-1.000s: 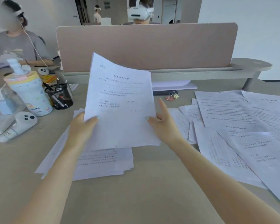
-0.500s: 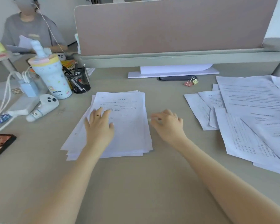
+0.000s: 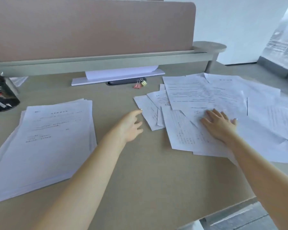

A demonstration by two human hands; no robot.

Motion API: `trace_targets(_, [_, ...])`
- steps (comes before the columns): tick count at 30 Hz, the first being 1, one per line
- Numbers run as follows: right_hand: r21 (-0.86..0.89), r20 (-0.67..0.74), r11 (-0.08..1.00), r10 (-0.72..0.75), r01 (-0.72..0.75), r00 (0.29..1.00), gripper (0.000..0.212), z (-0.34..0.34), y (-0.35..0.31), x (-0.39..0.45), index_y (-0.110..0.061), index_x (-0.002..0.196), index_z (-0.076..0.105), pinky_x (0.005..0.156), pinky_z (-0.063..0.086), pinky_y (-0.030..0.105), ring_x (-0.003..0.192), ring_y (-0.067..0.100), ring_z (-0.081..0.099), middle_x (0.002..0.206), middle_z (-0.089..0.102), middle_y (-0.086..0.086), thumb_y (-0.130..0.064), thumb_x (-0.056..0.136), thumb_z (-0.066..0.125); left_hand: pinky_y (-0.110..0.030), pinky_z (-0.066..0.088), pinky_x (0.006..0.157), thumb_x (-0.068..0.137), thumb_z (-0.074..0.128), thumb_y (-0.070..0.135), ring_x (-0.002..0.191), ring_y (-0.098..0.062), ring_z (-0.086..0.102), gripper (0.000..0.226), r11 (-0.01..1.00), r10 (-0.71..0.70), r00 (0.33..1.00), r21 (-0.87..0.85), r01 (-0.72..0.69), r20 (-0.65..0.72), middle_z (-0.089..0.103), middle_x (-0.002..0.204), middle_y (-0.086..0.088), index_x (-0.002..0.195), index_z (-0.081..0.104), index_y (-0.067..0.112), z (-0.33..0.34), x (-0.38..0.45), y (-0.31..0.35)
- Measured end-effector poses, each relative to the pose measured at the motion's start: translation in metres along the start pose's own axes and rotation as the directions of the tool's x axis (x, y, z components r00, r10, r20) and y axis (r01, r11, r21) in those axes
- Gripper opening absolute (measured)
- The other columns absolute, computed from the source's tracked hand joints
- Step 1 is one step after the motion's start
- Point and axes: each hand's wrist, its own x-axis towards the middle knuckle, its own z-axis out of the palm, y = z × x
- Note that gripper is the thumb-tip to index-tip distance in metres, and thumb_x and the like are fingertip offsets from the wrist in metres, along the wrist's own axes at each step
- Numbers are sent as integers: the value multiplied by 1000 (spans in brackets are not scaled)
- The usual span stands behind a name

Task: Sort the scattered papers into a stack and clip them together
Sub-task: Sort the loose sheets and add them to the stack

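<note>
On the desk (image 3: 148,171), a gathered stack (image 3: 45,143) of papers lies at the near left, well apart from both hands. The left hand (image 3: 131,127) hovers loosely spread and grasping nothing, its fingertip just beside the scattered papers (image 3: 206,100), while the right hand (image 3: 219,125) lies flat on them with fingers splayed. Farther back, two binder clips (image 3: 140,84), one pink and one yellow, lie near the divider panel (image 3: 90,27).

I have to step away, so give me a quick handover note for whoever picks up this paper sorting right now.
Left hand: open, empty, above the desk beside the loose sheets.
Right hand: flat, fingers spread on the scattered papers, no grip on a sheet.
Stack: on the left, roughly squared, unclipped.
Binder clips: pink and yellow, at the back by the divider.
Left to do: move remaining sheets onto the stack, square it, clip it.
</note>
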Motion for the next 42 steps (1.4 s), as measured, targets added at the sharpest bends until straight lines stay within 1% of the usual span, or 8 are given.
trace_targets(9, [41,-11,980,-196,196,981,55,14,-44,-41,-38,138,40,113,13,42,140,18,24,151,33,-11,-61,87,42,-19,29,52,86,57,44,56,-11,41,38,989,-85,980,102,104,-181,54,77,-2,104,55,11,-43,10,23])
trace_targets(12, [141,-28,946,-291,292,956,45,16,-60,-62,-37,127,51,107,20,35,130,19,34,135,46,-12,-58,88,46,-28,45,89,81,61,49,98,-18,61,47,970,-46,984,230,86,-172,68,108,-3,115,62,16,-60,11,23])
trace_targets(15, [251,-31,865,-441,434,897,32,21,-75,-75,-34,117,59,100,26,32,115,18,45,114,53,-11,-48,89,53,-40,19,116,76,69,47,142,-19,26,74,928,77,960,370,29,-269,29,154,-2,140,42,22,-68,0,26])
trace_targets(22, [185,-153,935,-278,304,948,53,18,-80,-38,-32,140,39,116,-7,49,146,19,11,155,25,-7,-49,90,50,-30,46,61,93,53,9,75,-19,61,19,972,62,970,234,-6,-236,65,87,-5,111,60,9,-84,-12,8])
trace_targets(30, [28,46,960,-280,279,959,81,22,-98,-11,-35,148,19,116,8,47,141,22,22,152,28,-6,-69,80,46,-36,52,74,91,56,15,89,-27,67,20,982,64,983,186,-30,-175,71,103,-11,107,66,10,-78,-16,-4])
trace_targets(35, [-95,62,878,-465,469,883,80,21,-122,1,-34,149,20,113,-13,54,147,18,6,159,12,-9,-68,82,47,-36,53,76,87,63,10,93,-26,68,24,971,115,983,224,-81,-145,72,104,-11,111,63,9,-81,-18,-8])
trace_targets(39, [6,95,851,-524,525,847,39,24,-137,7,-25,124,51,94,40,35,123,20,50,130,55,-6,-47,92,47,-34,52,77,85,63,3,92,-24,68,22,975,143,981,187,-117,-132,72,104,-10,105,66,11,-84,-19,-11])
trace_targets(42, [-137,-10,826,-552,546,833,22,27,-142,11,-16,85,46,61,34,29,88,25,58,86,52,-3,-36,94,41,-34,53,73,84,62,5,89,-24,70,21,985,137,984,125,-122,-114,74,99,-9,104,68,11,-81,-21,-12])
